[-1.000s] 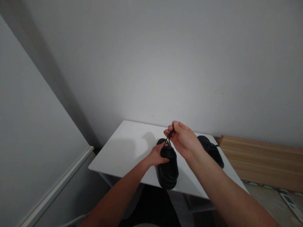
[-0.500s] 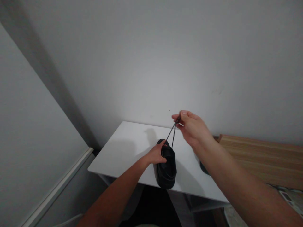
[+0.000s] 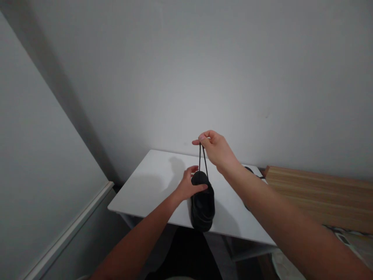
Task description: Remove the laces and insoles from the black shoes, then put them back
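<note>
A black shoe (image 3: 203,212) stands on the white table, its heel at the front edge and its toe towards the wall. Above it, my right hand (image 3: 214,147) pinches the dark shoelace (image 3: 199,157), whose two strands run taut down to the front of the shoe. My left hand (image 3: 188,186) rests at the left of the shoe, thumb across its upper and fingers spread beyond the side. Behind my right forearm, part of a second dark shoe (image 3: 248,169) with a lace shows; most of it is hidden.
The white table (image 3: 142,190) meets a plain grey wall (image 3: 186,85). At the right lies a wood-grain board (image 3: 314,198), with patterned fabric below it. A pale ledge (image 3: 72,225) runs along the left wall. My dark-clothed legs (image 3: 186,256) are below the table edge.
My right hand has moved left with the lace, which now rises nearly straight above the shoe. My left hand's fingers have lifted and spread a little. More of the second shoe shows.
</note>
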`<state>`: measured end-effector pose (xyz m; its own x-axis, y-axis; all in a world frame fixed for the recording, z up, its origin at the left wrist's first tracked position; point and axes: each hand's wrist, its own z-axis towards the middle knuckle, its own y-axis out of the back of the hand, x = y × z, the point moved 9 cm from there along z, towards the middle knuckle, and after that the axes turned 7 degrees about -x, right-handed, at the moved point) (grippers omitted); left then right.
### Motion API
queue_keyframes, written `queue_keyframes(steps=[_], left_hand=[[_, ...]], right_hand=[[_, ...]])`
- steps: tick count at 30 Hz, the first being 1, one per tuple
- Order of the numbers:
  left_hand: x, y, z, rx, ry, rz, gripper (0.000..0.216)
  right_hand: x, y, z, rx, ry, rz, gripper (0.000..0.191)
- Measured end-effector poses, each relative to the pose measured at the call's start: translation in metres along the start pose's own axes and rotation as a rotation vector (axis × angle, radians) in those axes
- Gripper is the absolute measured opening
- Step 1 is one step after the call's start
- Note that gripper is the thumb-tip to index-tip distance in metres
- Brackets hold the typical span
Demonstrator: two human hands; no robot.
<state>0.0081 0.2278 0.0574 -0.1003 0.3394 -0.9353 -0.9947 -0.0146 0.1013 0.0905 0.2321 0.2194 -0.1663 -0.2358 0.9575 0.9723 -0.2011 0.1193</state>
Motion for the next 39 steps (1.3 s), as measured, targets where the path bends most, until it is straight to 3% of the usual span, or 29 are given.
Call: queue_keyframes(steps=[2, 6, 10, 15, 18, 21, 24, 26, 28, 30, 33, 36, 39], left_hand=[[-0.035, 0.01, 0.005, -0.125, -0.09, 0.004, 0.042], [-0.1, 0.015, 0.017, -0.226, -0.301, 0.016, 0.013], [-0.116, 0.01, 0.023, -0.199, -0.359, 0.041, 0.008], [-0.08, -0.014, 0.028, -0.105, -0.12, -0.217, 0.011], [-0.071, -0.008, 0.032, -0.161, -0.104, -0.18, 0.019], [-0.068, 0.024, 0.039, -0.2, -0.141, 0.014, 0.031], [-0.053, 0.072, 0.051, -0.252, -0.084, 0.107, 0.039], [-0.029, 0.099, 0.055, -0.26, 0.081, 0.005, 0.047], [0.003, 0.11, 0.05, -0.236, 0.311, -0.197, 0.052], [0.029, 0.11, 0.037, -0.239, 0.49, -0.404, 0.045], [0.049, 0.1, 0.014, -0.269, 0.522, -0.576, 0.026], [0.061, 0.079, -0.007, -0.2, 0.462, -0.524, 0.039], [0.076, 0.054, -0.025, -0.041, 0.487, -0.373, 0.03]], right_hand=[[0.002, 0.009, 0.001, 0.002, 0.025, -0.028, 0.009], [-0.008, 0.01, -0.007, 0.013, -0.109, 0.12, 0.011], [-0.019, 0.018, -0.008, -0.013, -0.189, 0.263, 0.013], [-0.043, 0.022, 0.002, -0.109, -0.197, 0.378, 0.015], [-0.055, 0.03, 0.01, -0.139, -0.171, 0.414, 0.011], [-0.065, 0.058, 0.019, -0.143, -0.122, 0.4, 0.012], [-0.083, 0.097, 0.022, -0.136, -0.076, 0.308, 0.03], [-0.105, 0.112, 0.018, -0.09, -0.072, 0.196, 0.034], [-0.133, 0.114, 0.008, -0.004, -0.079, 0.056, 0.026], [-0.161, 0.106, -0.005, 0.089, -0.076, -0.103, 0.02], [-0.193, 0.089, -0.026, 0.205, -0.029, -0.353, 0.014], [-0.208, 0.074, -0.039, 0.293, 0.05, -0.552, 0.017], [-0.211, 0.066, -0.044, 0.351, 0.121, -0.689, 0.02]])
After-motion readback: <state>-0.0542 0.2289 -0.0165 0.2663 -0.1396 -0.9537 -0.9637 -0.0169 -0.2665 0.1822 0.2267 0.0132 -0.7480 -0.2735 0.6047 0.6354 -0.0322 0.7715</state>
